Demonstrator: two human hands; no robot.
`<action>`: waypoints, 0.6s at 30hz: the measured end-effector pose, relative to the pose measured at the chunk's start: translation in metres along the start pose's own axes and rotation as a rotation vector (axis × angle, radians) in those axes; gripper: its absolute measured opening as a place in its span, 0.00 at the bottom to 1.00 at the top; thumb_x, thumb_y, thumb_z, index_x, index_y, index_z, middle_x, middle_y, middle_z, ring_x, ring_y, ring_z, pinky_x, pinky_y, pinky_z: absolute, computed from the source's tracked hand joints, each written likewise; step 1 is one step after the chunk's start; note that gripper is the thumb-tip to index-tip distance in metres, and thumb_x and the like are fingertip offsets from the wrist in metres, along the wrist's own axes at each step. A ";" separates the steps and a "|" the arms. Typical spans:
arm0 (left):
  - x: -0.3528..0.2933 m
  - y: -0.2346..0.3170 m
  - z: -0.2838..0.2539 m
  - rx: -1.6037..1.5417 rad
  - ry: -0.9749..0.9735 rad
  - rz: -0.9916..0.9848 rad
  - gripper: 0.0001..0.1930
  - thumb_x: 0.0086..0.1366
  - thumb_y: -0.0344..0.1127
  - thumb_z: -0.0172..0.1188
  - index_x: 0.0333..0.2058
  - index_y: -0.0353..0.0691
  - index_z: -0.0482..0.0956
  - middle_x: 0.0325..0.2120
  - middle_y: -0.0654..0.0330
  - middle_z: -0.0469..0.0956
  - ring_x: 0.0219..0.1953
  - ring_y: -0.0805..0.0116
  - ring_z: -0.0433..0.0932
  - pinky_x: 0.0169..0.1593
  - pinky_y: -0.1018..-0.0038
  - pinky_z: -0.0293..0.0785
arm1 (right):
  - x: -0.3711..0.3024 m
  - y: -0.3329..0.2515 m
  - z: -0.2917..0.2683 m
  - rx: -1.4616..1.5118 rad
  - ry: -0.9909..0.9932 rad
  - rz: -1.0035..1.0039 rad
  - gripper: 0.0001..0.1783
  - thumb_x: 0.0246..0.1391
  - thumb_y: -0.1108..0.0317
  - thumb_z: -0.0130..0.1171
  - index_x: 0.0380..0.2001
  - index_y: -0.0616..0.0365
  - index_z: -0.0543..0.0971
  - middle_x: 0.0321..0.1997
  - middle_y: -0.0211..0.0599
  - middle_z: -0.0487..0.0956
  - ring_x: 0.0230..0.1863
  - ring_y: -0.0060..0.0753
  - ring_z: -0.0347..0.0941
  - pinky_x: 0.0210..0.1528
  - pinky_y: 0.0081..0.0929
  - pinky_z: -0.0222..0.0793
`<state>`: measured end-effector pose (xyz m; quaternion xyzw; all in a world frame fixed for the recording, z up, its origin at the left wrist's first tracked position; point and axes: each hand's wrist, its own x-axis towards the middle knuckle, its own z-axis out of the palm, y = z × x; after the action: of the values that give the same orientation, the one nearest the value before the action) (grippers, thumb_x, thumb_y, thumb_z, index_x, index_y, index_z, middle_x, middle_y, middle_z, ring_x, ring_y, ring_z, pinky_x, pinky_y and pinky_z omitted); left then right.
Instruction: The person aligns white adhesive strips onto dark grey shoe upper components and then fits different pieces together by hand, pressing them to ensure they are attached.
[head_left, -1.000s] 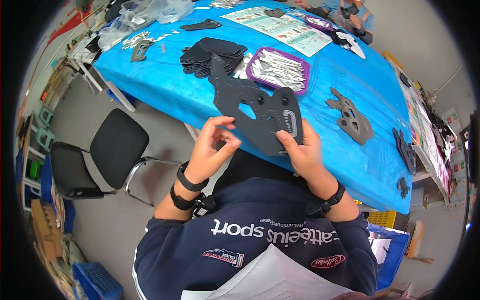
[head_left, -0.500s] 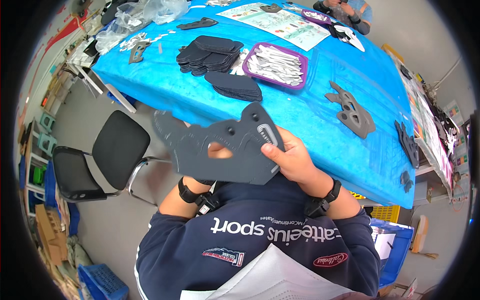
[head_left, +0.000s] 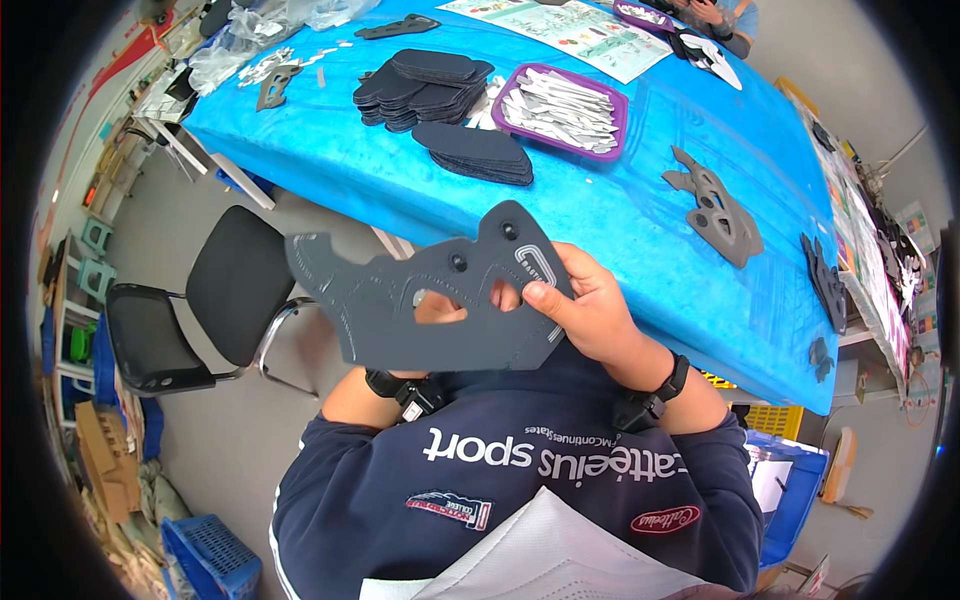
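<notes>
In front of my chest hangs a dark grey cut-out panel (head_left: 410,335) with a wavy upper edge, stitched-looking lines, two round black studs and openings through it. My right hand (head_left: 595,310) grips its right end, thumb on the front face and fingers behind. My left hand (head_left: 437,308) is behind the panel; only bits of skin show through the opening, so its grip is hidden. Beyond, on the blue-covered table (head_left: 330,175), lie a stack of black oval pads (head_left: 475,155) and a larger pile of similar pads (head_left: 415,90).
A purple tray (head_left: 560,148) holds white strips. More grey cut-out panels (head_left: 715,215) lie at the right and far left. A printed sheet (head_left: 570,35) is at the back, near another person's hands (head_left: 705,12). A black chair (head_left: 235,285) stands left of me.
The panel has turned a little, and its left end has shifted left and down. My left hand's fingers no longer show above the panel's upper edge. My right hand keeps its hold.
</notes>
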<state>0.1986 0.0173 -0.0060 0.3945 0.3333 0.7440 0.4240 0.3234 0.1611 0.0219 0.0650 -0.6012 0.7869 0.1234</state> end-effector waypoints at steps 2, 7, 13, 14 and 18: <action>-0.003 0.012 0.003 0.364 0.002 -0.026 0.05 0.56 0.32 0.62 0.29 0.39 0.76 0.25 0.63 0.76 0.29 0.74 0.74 0.34 0.79 0.70 | -0.001 0.001 0.000 -0.015 -0.028 0.012 0.18 0.60 0.69 0.54 0.50 0.64 0.68 0.40 0.36 0.77 0.45 0.23 0.72 0.50 0.24 0.67; -0.003 0.004 -0.002 0.714 0.026 0.151 0.03 0.60 0.29 0.58 0.29 0.38 0.74 0.25 0.63 0.76 0.28 0.73 0.74 0.34 0.78 0.70 | 0.001 0.002 0.002 -0.070 -0.003 0.058 0.19 0.57 0.66 0.57 0.47 0.64 0.68 0.38 0.35 0.76 0.42 0.25 0.72 0.49 0.26 0.66; 0.006 -0.021 -0.011 0.244 0.188 0.176 0.06 0.67 0.33 0.52 0.36 0.38 0.67 0.26 0.62 0.75 0.28 0.75 0.75 0.33 0.80 0.71 | 0.004 -0.023 -0.009 -1.112 0.119 -0.485 0.24 0.50 0.54 0.63 0.42 0.62 0.72 0.33 0.40 0.73 0.37 0.44 0.71 0.43 0.31 0.68; 0.004 -0.019 -0.009 0.443 0.187 0.136 0.06 0.67 0.33 0.53 0.34 0.38 0.67 0.25 0.63 0.74 0.26 0.77 0.74 0.32 0.81 0.70 | 0.004 -0.024 -0.008 -1.132 0.073 -0.283 0.24 0.50 0.50 0.61 0.36 0.61 0.75 0.28 0.41 0.74 0.31 0.48 0.71 0.36 0.33 0.69; -0.004 -0.006 0.007 0.785 0.213 0.007 0.10 0.64 0.33 0.58 0.26 0.37 0.68 0.18 0.65 0.72 0.18 0.79 0.69 0.24 0.82 0.65 | 0.000 -0.025 -0.009 -1.086 0.062 -0.138 0.21 0.54 0.48 0.56 0.28 0.58 0.78 0.18 0.38 0.76 0.21 0.47 0.73 0.25 0.35 0.69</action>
<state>0.2080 0.0176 -0.0088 0.4485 0.6327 0.5982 0.2017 0.3305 0.1759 0.0432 0.0081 -0.9114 0.3549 0.2081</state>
